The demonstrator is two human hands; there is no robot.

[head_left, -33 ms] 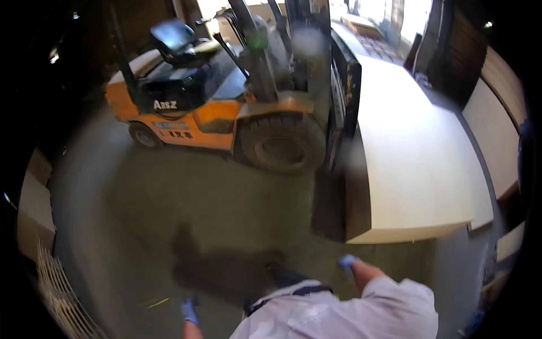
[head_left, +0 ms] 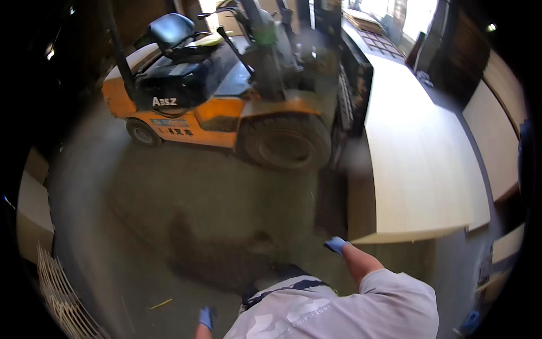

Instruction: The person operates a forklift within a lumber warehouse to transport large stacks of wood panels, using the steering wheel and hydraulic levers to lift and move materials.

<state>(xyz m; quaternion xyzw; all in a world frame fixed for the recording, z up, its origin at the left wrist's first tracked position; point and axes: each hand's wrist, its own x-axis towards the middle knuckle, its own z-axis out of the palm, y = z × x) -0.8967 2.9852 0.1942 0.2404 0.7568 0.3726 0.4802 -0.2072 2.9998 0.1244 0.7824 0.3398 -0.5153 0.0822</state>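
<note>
My left hand [head_left: 206, 317], in a blue glove, hangs low near the bottom edge, over the floor; its fingers are too small and blurred to read. Farther right, my right hand [head_left: 337, 244], gloved in blue as well, is out ahead of me by the near left corner of a large stack of pale boards [head_left: 420, 169]. A touch between that hand and the stack cannot be made out, and its fingers are not clear. No held object shows in either hand. An orange and black forklift [head_left: 209, 121] stands ahead, its mast side against the boards.
A thin yellow strip [head_left: 161, 304] lies on the floor [head_left: 226, 186]. Pale thin slats [head_left: 62, 294] stand at the lower left, beside cartons [head_left: 35, 209]. More pale panels [head_left: 494, 138] lean along the right side. The forklift's big front wheel [head_left: 288, 147] faces me.
My right hand has moved up and slightly left in the picture. My left hand has shifted right and a little lower. The forklift's front end appears slightly farther right.
</note>
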